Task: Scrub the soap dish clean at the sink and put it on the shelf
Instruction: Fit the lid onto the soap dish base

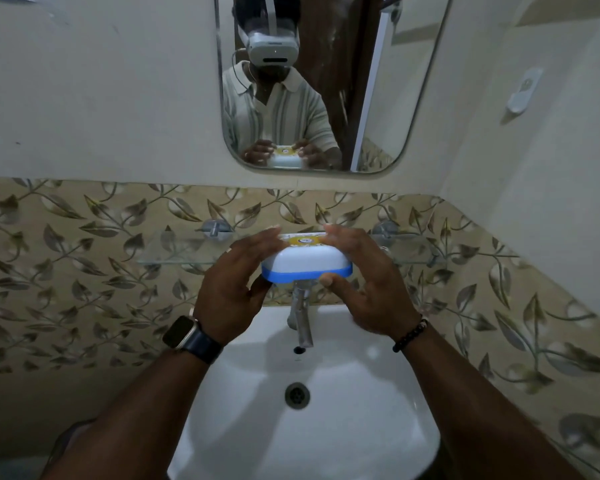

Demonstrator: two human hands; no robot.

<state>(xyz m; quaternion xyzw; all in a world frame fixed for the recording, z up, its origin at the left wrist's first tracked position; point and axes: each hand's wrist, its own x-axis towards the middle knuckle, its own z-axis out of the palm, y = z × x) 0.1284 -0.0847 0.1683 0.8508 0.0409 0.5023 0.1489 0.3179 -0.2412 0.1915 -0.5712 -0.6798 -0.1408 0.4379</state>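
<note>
A white soap dish (305, 261) with a blue rim band is held in the air above the tap, just in front of the glass shelf (174, 251). My left hand (236, 289) grips its left end, thumb under the rim and fingers over the top. On the right end sits my right hand (368, 285), thumb below and fingers curled over the far edge. A yellow and white soap packet (303, 240) shows behind the dish, between my fingertips. The white sink (305, 427) lies below.
A chrome tap (302, 317) stands under the dish, with the drain (297, 395) lower in the basin. A mirror (378, 98) hangs above the shelf and reflects me. Leaf-patterned tiles cover the wall. A white holder (522, 91) is fixed on the right wall.
</note>
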